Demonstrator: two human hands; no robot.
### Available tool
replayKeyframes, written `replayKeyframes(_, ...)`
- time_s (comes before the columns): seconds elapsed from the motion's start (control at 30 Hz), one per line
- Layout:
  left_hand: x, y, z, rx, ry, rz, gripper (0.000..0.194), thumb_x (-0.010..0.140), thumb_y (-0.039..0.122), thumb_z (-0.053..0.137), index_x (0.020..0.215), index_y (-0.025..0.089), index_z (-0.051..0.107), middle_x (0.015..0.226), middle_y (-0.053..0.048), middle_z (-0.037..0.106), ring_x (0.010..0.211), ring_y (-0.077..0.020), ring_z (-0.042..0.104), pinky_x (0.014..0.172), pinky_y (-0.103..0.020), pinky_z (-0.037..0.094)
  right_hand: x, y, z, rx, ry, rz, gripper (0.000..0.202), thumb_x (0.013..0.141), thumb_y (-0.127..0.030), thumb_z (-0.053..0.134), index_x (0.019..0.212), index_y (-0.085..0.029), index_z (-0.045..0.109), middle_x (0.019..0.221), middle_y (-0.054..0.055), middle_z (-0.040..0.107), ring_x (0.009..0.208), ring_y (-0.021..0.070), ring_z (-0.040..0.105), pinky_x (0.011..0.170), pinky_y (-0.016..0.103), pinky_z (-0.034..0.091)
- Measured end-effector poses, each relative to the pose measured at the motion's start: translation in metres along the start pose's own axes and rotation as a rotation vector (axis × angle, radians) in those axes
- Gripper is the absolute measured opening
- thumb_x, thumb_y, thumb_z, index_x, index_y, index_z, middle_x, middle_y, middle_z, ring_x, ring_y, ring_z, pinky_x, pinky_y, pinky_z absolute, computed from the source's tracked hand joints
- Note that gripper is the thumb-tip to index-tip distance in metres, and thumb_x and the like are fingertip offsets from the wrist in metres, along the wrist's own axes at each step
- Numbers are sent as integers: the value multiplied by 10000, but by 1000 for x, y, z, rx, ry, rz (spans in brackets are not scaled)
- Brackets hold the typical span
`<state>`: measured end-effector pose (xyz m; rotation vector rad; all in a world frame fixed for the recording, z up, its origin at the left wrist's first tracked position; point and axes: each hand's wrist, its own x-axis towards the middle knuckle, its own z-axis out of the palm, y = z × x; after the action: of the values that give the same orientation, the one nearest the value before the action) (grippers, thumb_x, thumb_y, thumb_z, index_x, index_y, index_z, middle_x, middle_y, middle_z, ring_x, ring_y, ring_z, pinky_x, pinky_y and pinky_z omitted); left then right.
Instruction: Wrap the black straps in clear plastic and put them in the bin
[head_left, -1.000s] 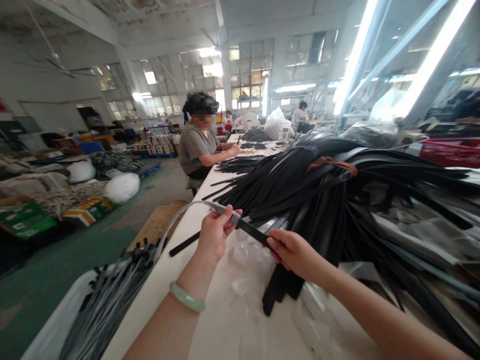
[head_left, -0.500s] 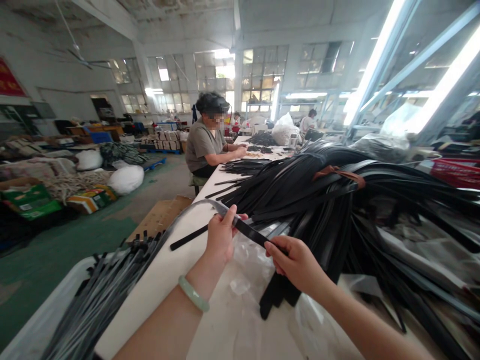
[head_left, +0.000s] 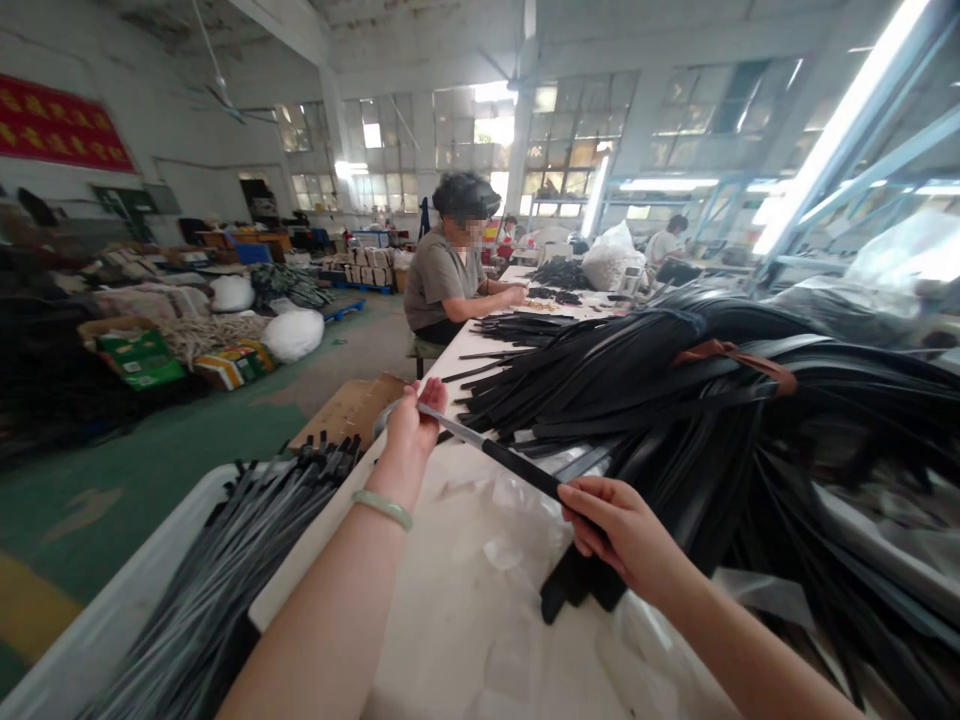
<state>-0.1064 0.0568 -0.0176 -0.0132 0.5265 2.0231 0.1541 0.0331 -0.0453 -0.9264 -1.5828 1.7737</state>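
Observation:
A long strap (head_left: 517, 465), black at one end and greyish along the rest, stretches between my two hands above the white table. My right hand (head_left: 619, 525) pinches its black end. Farther forward and to the left, my left hand (head_left: 414, 430) holds the strap loosely between thumb and palm, its fingers partly raised. A pale green bangle (head_left: 382, 508) circles my left wrist. Beyond the left hand the strap bends down at the table edge, partly hidden. Close to my right hand lies a big heap of black straps (head_left: 592, 385), tied with a brown band (head_left: 739, 362).
Left of the white table (head_left: 442, 610), a pale bin (head_left: 161, 560) holds many grey straps with black ends. Clear plastic film (head_left: 517, 520) lies under my hands. A person (head_left: 450, 270) sits working at the table's far left side. Cardboard (head_left: 341, 415) lies on the floor.
My left hand has slid away from my right along the strap, leaving a longer stretch between them, and its fingers have loosened. The camera view has turned slightly left.

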Motion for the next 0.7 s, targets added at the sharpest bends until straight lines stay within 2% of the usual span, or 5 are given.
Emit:
replayKeyframes(0.13,0,5,-3,-39,-17,-74,328,975,252,356,703,143,504,473,64,384,328,-40,379,336,-126,334,-2,1,-3,-429,72,-161,385,856,-497,524,671,-170,609,431,-22,496,352,95,393,376,223,269)
replayKeyframes(0.27,-18,13,6,-65,-170,-145,358,954,339,407,687,136,531,468,80,292,330,-42,294,324,-143,258,-9,-4,-8,-920,344,-665,287,901,-356,504,1043,-206,703,738,39,618,632,159,572,593,270,426)
replayKeyframes(0.33,-25,17,10,-91,-231,-138,374,952,360,403,673,142,522,468,80,282,340,-42,291,338,-146,264,-12,-8,-8,-1021,412,-766,349,924,-334,472,1212,-217,629,776,40,590,640,160,560,615,282,434)
replayKeyframes(0.57,-28,10,9,-157,-330,-125,405,971,332,343,627,158,467,438,93,216,329,-39,242,332,-141,216,-11,3,18,-842,309,-656,274,931,-359,457,1049,-171,617,901,77,596,834,203,589,746,307,478)
replayKeyframes(0.7,-33,-3,10,-153,-357,-158,360,952,300,406,625,159,461,452,92,222,342,-38,242,344,-148,226,-11,13,31,-663,240,-454,242,910,-427,481,933,-198,556,722,26,569,650,181,560,598,283,457)
